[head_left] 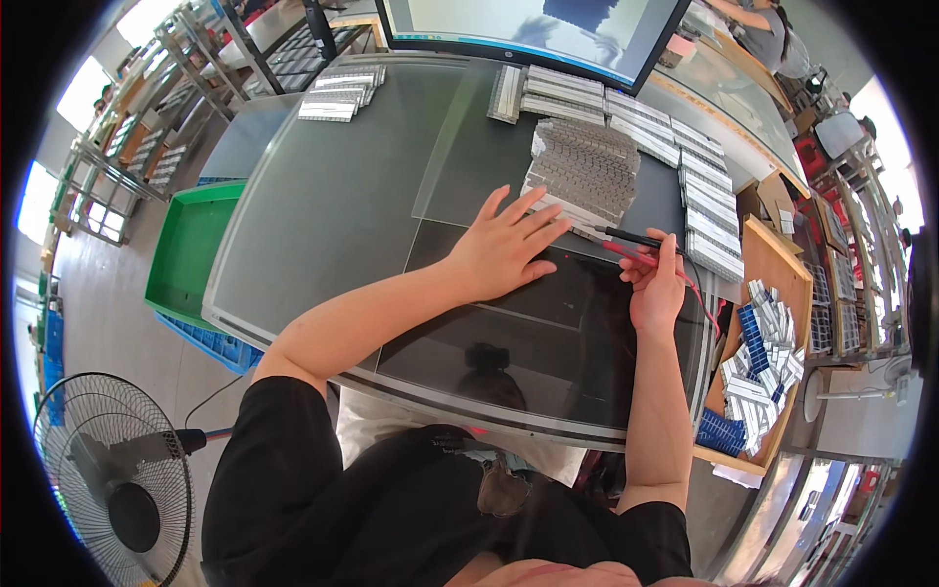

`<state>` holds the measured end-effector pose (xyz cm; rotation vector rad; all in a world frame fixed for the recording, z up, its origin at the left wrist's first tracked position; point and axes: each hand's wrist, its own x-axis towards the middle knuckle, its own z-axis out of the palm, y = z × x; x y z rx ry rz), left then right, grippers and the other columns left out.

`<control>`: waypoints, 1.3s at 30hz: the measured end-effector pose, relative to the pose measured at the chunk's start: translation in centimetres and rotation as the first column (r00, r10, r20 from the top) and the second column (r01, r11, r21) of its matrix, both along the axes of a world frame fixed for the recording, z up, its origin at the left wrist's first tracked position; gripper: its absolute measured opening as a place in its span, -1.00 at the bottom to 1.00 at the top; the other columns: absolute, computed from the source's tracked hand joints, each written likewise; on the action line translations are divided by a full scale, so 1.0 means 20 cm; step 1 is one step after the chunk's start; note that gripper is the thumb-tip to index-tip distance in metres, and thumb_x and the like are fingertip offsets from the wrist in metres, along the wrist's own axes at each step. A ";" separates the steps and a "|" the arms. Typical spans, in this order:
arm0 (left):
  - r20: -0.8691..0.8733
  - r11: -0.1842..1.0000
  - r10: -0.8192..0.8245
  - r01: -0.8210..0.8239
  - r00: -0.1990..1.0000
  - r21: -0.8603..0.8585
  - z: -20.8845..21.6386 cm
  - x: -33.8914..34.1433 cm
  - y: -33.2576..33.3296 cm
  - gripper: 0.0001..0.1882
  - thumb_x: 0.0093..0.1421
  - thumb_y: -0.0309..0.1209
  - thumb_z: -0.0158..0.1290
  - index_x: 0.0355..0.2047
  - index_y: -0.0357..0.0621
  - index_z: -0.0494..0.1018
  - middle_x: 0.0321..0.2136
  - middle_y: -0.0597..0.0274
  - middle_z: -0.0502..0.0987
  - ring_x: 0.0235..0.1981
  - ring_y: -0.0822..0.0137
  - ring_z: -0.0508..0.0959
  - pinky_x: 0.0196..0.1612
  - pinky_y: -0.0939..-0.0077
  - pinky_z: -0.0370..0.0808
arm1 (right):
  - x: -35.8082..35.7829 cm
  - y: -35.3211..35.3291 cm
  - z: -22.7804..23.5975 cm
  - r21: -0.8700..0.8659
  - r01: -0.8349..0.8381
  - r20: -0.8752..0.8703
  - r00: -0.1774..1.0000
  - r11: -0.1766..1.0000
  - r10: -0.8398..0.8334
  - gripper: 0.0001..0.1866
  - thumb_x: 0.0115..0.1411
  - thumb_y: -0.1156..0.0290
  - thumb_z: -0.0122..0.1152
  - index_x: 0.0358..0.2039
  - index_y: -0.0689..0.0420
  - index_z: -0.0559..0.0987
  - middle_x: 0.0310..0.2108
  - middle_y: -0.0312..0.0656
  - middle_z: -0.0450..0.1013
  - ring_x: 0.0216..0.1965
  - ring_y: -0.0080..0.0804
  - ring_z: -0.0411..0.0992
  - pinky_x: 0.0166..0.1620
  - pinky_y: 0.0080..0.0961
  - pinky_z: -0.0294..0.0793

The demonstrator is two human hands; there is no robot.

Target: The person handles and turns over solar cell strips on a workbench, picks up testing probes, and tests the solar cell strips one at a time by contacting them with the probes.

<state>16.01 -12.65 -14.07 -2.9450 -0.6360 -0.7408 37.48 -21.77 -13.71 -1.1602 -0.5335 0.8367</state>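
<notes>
Grey strips (587,166) lie packed together on the table (323,196), the left hand (504,252) spread open at their near edge, seemingly to steady them, while the right hand (653,279) grips a black probe (631,237) and red probe (628,252) together, perhaps for paired contact.

Strip stack (584,166) before monitor (548,34); bin (188,245) left of table (323,196), crate (782,256) right.

Grey strips (585,166) lie packed in a block; a black probe (634,238) and red probe (629,253) slant by its near edge.
</notes>
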 end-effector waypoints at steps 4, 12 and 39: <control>0.038 0.999 -0.003 0.001 0.999 0.055 -0.02 0.07 0.06 -0.39 0.12 -0.06 0.02 0.13 -0.01 0.21 0.08 0.30 0.31 0.22 0.18 0.12 0.22 0.01 -0.03 | 0.01 0.00 0.00 0.000 0.015 0.008 1.000 1.000 -0.015 -0.61 0.31 0.10 -0.13 -0.20 0.21 0.43 -0.47 -0.21 0.38 -0.57 -0.46 0.45 -0.57 -0.62 0.41; -0.064 0.998 -0.046 0.044 0.997 -0.035 -0.03 -0.03 -0.01 -0.34 0.10 -0.05 0.03 0.16 0.00 0.17 0.08 0.28 0.31 0.24 0.18 0.10 0.22 0.00 -0.05 | 0.00 0.00 0.01 0.001 0.031 0.008 1.000 1.000 -0.031 -0.61 0.30 0.10 -0.11 -0.22 0.21 0.43 -0.49 -0.21 0.37 -0.60 -0.46 0.44 -0.56 -0.61 0.40; 0.160 0.871 0.214 -0.114 0.964 -0.478 0.01 -0.08 0.14 -0.57 0.01 -0.35 0.13 -0.08 -0.08 0.36 -0.29 0.26 0.50 -0.20 0.15 0.41 -0.12 0.29 0.34 | 0.11 0.00 0.03 -0.163 0.193 0.103 0.979 0.968 -0.178 -0.66 0.23 0.14 0.02 -0.38 0.21 0.47 -0.60 -0.24 0.30 -0.77 -0.48 0.35 -0.74 -0.62 0.28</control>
